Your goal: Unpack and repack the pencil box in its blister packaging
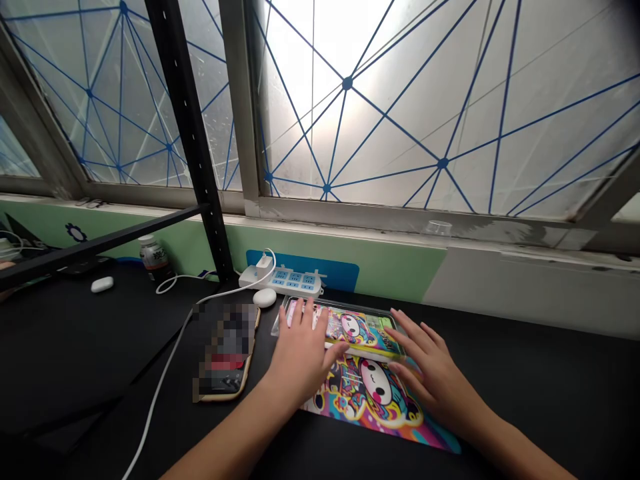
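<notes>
A long flat box [354,328] with a clear top shows a colourful print of a white-faced cartoon figure. Partly beneath its near side lies a flat sheet [377,383] with a similar bright print. The fingers of my left hand [305,343] are spread and rest over the box's left part, with the thumb by its near edge. At the right end, my right hand [433,363] has its fingers stretched out, the upper ones at the box and the lower ones over the sheet. Neither hand is closed on anything.
To the left lie a phone [227,353], partly blurred out, and a white rounded case [265,298]. A white cable [167,373] runs from the power strip [283,280]. A dark bottle [156,259] and a black metal post [193,127] stand farther left, before the window.
</notes>
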### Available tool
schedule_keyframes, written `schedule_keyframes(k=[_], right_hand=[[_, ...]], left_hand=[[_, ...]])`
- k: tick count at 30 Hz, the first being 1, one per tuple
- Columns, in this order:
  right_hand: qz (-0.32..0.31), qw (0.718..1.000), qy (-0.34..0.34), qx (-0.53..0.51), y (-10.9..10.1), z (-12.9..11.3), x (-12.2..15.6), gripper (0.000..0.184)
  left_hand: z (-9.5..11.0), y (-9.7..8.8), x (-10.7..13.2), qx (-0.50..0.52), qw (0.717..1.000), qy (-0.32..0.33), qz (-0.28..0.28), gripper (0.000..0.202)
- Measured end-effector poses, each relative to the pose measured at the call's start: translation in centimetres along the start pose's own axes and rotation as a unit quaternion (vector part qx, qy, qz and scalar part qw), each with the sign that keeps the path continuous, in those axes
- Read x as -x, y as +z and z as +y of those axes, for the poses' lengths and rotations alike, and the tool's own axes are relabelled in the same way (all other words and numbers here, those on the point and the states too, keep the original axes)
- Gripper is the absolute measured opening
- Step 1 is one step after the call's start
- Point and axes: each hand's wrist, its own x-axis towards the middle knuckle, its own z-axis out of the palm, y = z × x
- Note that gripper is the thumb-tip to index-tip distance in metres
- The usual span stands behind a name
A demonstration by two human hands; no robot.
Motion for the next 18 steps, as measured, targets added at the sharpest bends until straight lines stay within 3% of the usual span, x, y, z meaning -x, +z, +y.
schedule_keyframes(k=[3,5,7,10,12,15,18], right_hand=[[0.019,0.994,-0.106,-0.029,-1.2,-2.3,0.2,0.039],[-0.025,0.984,-0.159,-0.071,-1.9,-4.3,0.4,0.033],[-0.109,0.972,-0.176,-0.111,-2.4,-6.1,0.5,0.037],[-0.222,0.956,-0.129,-0.143,-2.7,-7.4,0.3,0.067],[-0.261,0.950,-0.082,-0.150,-2.9,-7.4,0.2,0.084],[-0.285,0.944,-0.058,-0.157,-3.6,-7.0,0.2,0.087],[-0.283,0.946,-0.048,-0.150,-4.2,-6.6,0.3,0.079]], left_hand=[[1.6,0.8,-0.6,0.029,0.998,0.058,0.024,0.065],[2.4,1.4,-1.3,0.041,0.997,0.066,0.024,0.062],[2.7,1.8,-2.0,0.041,0.998,0.053,0.017,0.062],[2.7,1.8,-3.0,0.017,0.999,0.039,0.000,0.068],[2.4,1.7,-3.4,0.006,0.999,0.039,-0.005,0.069],[1.8,1.6,-3.5,0.003,0.999,0.038,0.010,0.062],[0.8,1.7,-3.4,0.000,0.999,0.045,0.022,0.056]])
